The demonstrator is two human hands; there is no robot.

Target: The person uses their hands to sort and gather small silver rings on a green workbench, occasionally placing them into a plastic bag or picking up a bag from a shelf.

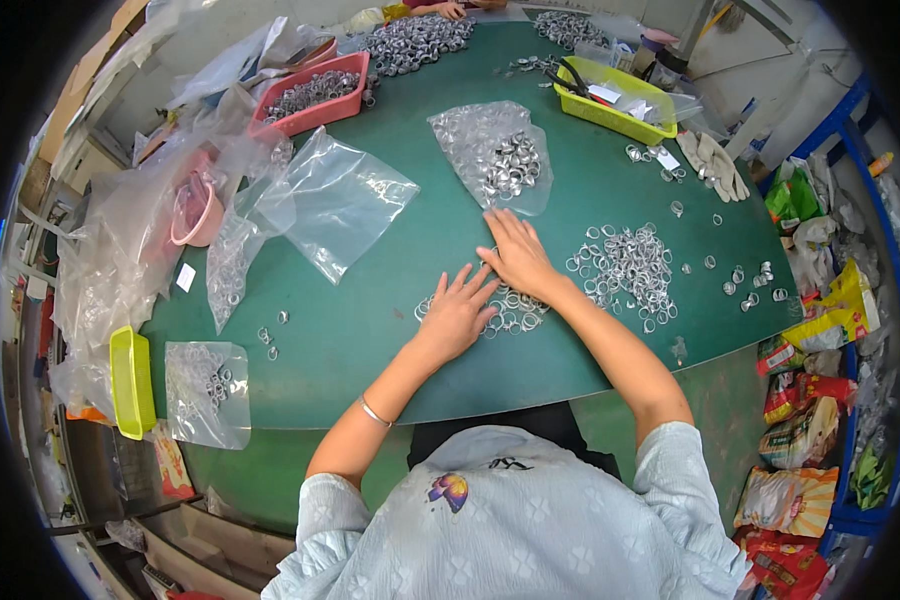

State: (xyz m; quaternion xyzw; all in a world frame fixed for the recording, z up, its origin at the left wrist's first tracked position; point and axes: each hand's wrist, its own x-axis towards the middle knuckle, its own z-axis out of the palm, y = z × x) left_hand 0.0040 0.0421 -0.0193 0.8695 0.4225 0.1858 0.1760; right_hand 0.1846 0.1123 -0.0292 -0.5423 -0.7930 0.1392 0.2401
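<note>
- From my head view, the small pile of silver-coloured rings (515, 314) lies on the green bench (370, 360), inward from the middle of its near edge; it stretches roughly parallel to that edge, its single rings round and without a long axis.
- Left hand (453, 320): fingers spread, over the pile's left part, tips toward the far right; I see no ring gripped.
- Right hand (518, 262): fingers extended and slightly parted, at the pile's far side; I see nothing gripped, though the palm is hidden.
- Key relation, as I judge it: the small pile lies under and between both hands, whereas the larger ring pile (635, 275), toward the bench's right edge, is nearer the right.
- Beyond the right fingertips, toward the far edge, lies a clear bag of rings (470, 145); I cannot tell whether they touch.
</note>
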